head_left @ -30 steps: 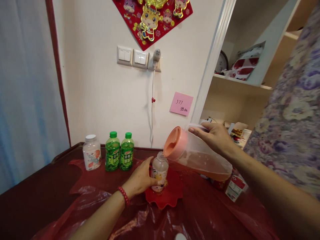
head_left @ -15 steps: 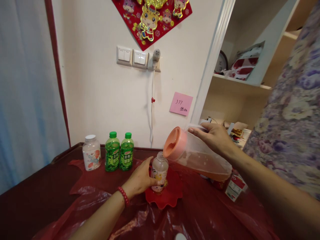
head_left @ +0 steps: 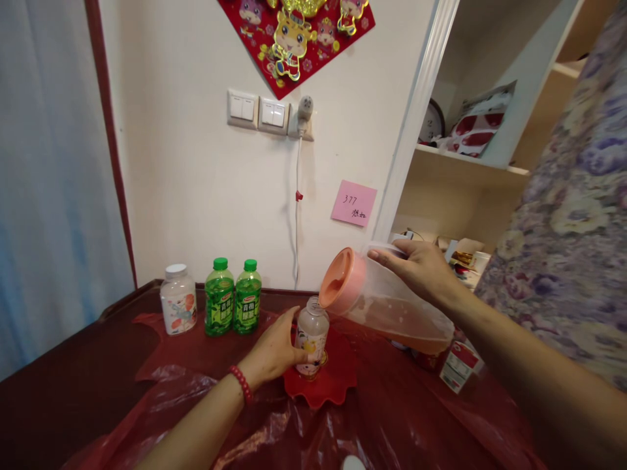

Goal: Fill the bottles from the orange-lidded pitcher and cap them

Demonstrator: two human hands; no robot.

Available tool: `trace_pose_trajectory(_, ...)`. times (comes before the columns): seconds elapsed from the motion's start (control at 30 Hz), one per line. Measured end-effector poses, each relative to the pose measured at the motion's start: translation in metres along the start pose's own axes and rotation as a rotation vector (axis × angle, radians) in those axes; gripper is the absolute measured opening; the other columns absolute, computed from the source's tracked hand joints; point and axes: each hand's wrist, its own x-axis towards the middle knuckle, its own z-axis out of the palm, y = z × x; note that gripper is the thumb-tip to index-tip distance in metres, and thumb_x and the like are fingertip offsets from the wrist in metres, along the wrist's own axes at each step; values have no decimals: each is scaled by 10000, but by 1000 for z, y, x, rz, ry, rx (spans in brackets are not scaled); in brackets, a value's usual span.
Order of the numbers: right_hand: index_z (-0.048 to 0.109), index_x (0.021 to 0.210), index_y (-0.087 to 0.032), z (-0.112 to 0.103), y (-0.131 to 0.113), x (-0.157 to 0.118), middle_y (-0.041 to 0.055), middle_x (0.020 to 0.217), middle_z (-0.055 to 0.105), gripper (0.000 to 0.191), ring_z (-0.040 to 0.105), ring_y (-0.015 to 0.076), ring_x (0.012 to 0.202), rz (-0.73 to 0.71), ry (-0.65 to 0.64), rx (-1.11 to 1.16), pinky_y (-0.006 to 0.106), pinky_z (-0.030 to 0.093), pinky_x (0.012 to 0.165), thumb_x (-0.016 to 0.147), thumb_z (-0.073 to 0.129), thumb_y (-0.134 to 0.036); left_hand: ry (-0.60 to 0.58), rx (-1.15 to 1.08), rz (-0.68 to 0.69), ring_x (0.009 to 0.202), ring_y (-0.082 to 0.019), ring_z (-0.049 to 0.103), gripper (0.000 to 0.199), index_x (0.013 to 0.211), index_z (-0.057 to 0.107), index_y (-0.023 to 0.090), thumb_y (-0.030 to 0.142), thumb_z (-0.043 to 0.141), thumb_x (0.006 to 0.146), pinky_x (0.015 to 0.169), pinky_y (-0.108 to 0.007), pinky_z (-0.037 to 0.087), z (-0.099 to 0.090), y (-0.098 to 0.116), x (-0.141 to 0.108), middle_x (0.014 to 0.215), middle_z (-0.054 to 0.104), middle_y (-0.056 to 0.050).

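Note:
Tilted almost onto its side, a clear pitcher (head_left: 392, 316) with an orange lid hangs over the table, its handle gripped by my right hand (head_left: 424, 271). Its spout meets the open mouth of a small glass bottle (head_left: 312, 329) with a printed pattern. Brownish-pink liquid lies along the pitcher's lower side. The bottle stands upright on a red scalloped mat (head_left: 337, 372), and my left hand (head_left: 277, 346) is wrapped round its left side. Whether liquid is flowing is too small to tell.
Two green bottles (head_left: 219, 297) (head_left: 247, 297) and a white-capped jar (head_left: 179, 300) stand at the back left. A small carton (head_left: 459, 367) is under the pitcher at right. Part of a white object (head_left: 353, 463) shows at the bottom edge. Red plastic sheeting (head_left: 181, 398) covers the table.

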Motion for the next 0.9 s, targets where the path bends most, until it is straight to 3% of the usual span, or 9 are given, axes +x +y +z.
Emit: trace_pose_trajectory(0.9, 541, 603, -230, -1, -5, -1, -30, 541, 441, 449, 407, 145, 537, 2, -3, -13, 312, 284, 519, 802, 627, -623, -7, 13, -16, 1335, -336, 501, 1002, 1441, 414, 185, 304, 873, 558, 1140, -455, 380, -4, 9, -4, 1481, 512, -153)
